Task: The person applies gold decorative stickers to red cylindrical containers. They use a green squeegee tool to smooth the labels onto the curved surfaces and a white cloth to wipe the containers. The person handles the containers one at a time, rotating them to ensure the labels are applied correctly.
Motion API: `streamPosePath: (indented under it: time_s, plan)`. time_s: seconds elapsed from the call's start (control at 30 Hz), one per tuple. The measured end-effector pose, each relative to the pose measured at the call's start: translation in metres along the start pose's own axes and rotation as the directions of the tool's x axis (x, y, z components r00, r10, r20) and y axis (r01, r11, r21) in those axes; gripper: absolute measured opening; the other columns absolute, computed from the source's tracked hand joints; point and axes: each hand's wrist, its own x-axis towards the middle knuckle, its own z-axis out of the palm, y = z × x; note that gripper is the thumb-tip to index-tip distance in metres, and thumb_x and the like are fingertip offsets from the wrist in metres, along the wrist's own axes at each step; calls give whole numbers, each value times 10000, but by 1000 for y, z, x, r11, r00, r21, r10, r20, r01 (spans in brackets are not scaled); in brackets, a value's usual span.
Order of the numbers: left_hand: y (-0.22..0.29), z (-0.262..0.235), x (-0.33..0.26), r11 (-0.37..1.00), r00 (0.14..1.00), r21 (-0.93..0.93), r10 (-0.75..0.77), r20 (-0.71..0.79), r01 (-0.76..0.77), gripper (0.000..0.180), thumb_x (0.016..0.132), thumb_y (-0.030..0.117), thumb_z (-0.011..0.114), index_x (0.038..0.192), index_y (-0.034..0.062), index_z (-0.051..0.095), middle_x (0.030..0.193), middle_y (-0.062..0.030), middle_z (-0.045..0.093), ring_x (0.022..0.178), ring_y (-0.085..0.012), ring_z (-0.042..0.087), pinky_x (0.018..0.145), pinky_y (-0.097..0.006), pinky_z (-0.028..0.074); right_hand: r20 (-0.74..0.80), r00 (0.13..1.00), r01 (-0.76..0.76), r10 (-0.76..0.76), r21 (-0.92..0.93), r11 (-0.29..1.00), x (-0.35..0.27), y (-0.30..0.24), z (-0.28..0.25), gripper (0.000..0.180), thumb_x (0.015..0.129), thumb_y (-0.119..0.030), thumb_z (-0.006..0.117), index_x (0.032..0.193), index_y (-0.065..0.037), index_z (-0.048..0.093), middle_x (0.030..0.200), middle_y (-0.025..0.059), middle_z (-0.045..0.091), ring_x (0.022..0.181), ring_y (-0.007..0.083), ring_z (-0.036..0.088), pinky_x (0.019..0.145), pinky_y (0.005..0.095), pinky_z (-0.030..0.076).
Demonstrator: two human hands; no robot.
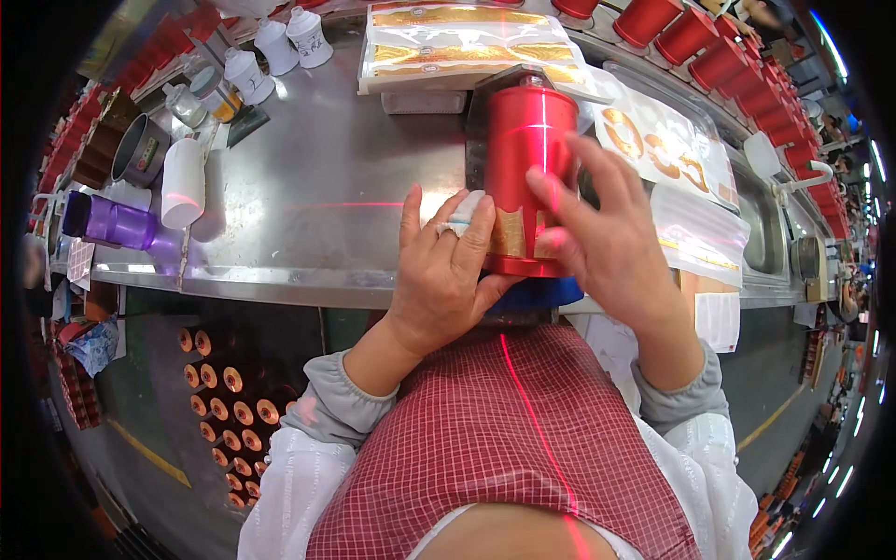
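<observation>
A glossy red metal cylinder [523, 140] lies over the counter's front edge, its near end toward me. Gold decals [509, 233] with a patterned edge sit on its near part. My left hand [429, 271] rests at the cylinder's left side, its fingers closed on a small folded white cloth [461, 215], thumb beneath the near rim. On the other side my right hand [611, 233] is slightly blurred, fingers apart, close to the cylinder's right face; whether the fingertips touch it I cannot tell. Blue material [537, 295] shows under the cylinder's near end.
Gold decal sheets [467, 47] lie behind the cylinder, with more sheets [653, 154] at the right beside a sink [767, 224]. White bottles [308, 37], a purple container [117, 222] and a paper roll [183, 187] stand leftward. Several red cylinders [649, 21] line the back.
</observation>
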Motion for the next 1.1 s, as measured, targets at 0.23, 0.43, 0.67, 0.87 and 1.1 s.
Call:
streamPosePath:
  time_s: [0.23,0.43,0.67,0.87,1.1]
  plan:
    - [-4,3,-4,999,1000,-41,3,4,-3,746,816,406,680,1363,-44,447,1018,-215,644,1135,-403,570,1094,-625,221,-76,997,-14,26,160,987,-37,6,6,519,844,-288,677,1291,-48,565,1327,223,470,1203,432,447,1020,493,375]
    - [-4,0,-1,999,999,-5,44,24,-44,738,814,385,683,1370,-39,447,955,-203,652,1123,-404,579,1091,-622,236,-33,989,-132,141,201,971,-50,-13,18,571,809,-292,706,1323,-97,555,1351,221,425,1222,424,422,1021,499,369]
    - [-1,1,-1,999,999,6,33,1,-33,718,816,362,688,1366,-38,458,857,-180,634,1132,-389,578,1085,-618,249,6,993,-115,115,69,991,-26,-22,6,522,765,-281,732,1248,-124,609,1318,181,448,1192,393,443,959,485,398]
    - [0,-4,0,999,997,35,32,75,-34,688,830,341,691,1356,-37,461,1167,-191,620,1119,-396,582,1087,-600,257,-43,998,-31,34,61,998,-26,-18,0,465,743,-254,741,1178,-119,646,1312,165,462,1187,374,449,919,485,412]
    - [3,-13,5,992,992,112,45,121,-58,682,833,357,688,1359,-20,470,1191,-198,609,1146,-388,568,1086,-598,257,-167,974,-123,154,181,976,-19,8,11,419,862,-225,664,1238,-48,606,1318,201,470,1202,396,453,1000,450,391]
